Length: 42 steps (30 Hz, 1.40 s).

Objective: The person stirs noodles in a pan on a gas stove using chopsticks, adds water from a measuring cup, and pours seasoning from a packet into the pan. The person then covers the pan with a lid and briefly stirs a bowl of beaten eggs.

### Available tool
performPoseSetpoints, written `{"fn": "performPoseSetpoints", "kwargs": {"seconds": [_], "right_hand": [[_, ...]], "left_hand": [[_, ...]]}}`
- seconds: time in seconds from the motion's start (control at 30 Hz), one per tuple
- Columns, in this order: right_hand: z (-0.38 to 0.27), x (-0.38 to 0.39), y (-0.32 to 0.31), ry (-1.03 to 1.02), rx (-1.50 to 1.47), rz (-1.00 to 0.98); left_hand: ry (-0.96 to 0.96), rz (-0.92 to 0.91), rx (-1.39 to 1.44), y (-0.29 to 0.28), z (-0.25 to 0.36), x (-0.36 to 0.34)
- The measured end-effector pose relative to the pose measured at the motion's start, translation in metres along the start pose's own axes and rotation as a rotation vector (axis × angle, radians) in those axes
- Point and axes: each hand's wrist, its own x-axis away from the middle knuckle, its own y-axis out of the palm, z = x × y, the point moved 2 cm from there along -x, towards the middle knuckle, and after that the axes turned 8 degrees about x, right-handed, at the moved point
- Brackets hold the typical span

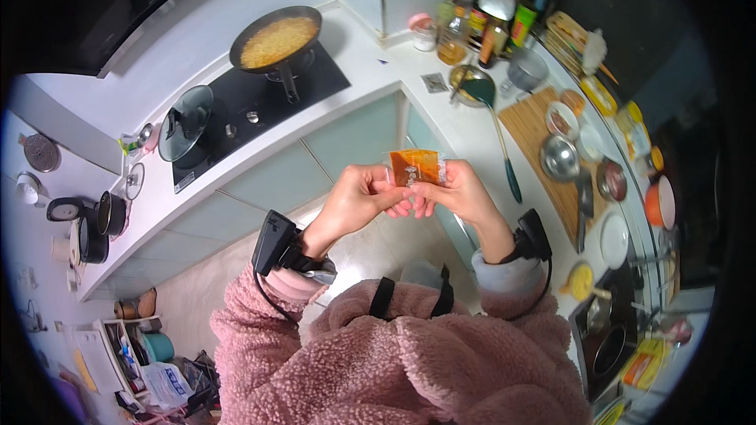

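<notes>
Between my two hands is a small orange and clear sauce packet, held up in front of me over the floor near the counter corner. My left hand pinches its left edge, and my right hand grips the right edge, thumbs nearly meeting at the bottom. Whether the packet is torn cannot be seen. On the cooktop at the back left sits a frying pan filled with yellowish food. A glass lid rests at the cooktop's left end.
On the right counter are a wooden cutting board, a cleaver, a metal bowl and a dark green spatula propped on a small bowl. Bottles stand in the far corner. An orange bowl is farther right.
</notes>
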Motion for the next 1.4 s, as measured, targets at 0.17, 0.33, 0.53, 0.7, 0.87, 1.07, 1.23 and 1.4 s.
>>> {"fn": "performPoseSetpoints", "kwargs": {"seconds": [0.17, 0.33, 0.53, 0.7, 0.87, 1.07, 1.23, 1.4], "right_hand": [[0.001, -0.212, -0.014, -0.029, -0.018, -0.234], [-0.009, -0.340, -0.021, -0.069, -0.075, -0.398], [-0.007, -0.434, -0.011, -0.030, -0.157, -0.456], [0.007, -0.507, 0.003, -0.004, -0.160, -0.405], [0.011, -0.553, 0.013, 0.034, -0.039, -0.446], [0.028, -0.595, 0.007, 0.103, -0.068, -0.394], [0.053, -0.614, 0.004, 0.182, -0.157, -0.346], [0.070, -0.618, 0.001, 0.269, -0.312, -0.297]], "left_hand": [[0.045, 0.192, 0.039, -0.151, 0.028, -0.092], [0.125, 0.491, 0.081, -0.225, 0.053, -0.144], [0.141, 0.666, 0.098, -0.287, 0.061, -0.179], [0.111, 0.625, 0.042, -0.362, 0.063, -0.207], [0.118, 0.579, -0.032, -0.419, 0.071, -0.218], [-0.027, 0.522, -0.001, -0.464, 0.068, -0.246], [-0.046, 0.588, 0.193, -0.476, 0.051, -0.266], [-0.099, 0.654, 0.212, -0.482, 0.038, -0.281]]}}
